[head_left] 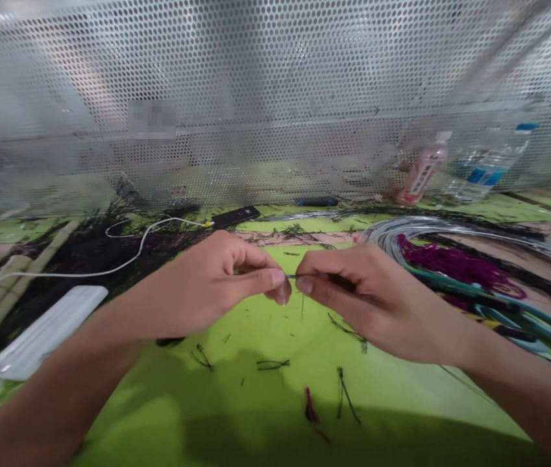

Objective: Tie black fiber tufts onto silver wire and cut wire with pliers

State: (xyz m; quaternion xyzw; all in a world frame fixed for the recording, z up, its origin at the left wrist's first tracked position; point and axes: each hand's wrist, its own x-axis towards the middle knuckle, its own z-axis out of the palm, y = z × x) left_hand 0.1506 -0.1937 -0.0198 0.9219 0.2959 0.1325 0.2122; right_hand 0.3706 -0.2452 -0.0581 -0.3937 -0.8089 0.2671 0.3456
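Note:
Both hands meet above a green work surface (236, 402). My left hand (217, 279) is closed, its thumb and fingertips pinching one end of a short dark strand (292, 277). Thumb and forefinger of my right hand (377, 298) pinch the same strand on the other side, with a small gap between the hands. A very thin pale wire or thread (303, 306) hangs below the right fingertips; where it starts is hidden. On the surface beneath lie several short black knotted strands (273, 365) and a purple-and-black piece (310, 408).
To the right are a coil of silvery wire (387, 227), purple cord (450, 259) and teal-handled scissors (548, 321). At left lie black strands (124, 253), a white box (56, 331) and a white cable (143, 243) reaching a black device (236, 216). Bottles (424, 170) stand before a perforated metal panel (275, 84).

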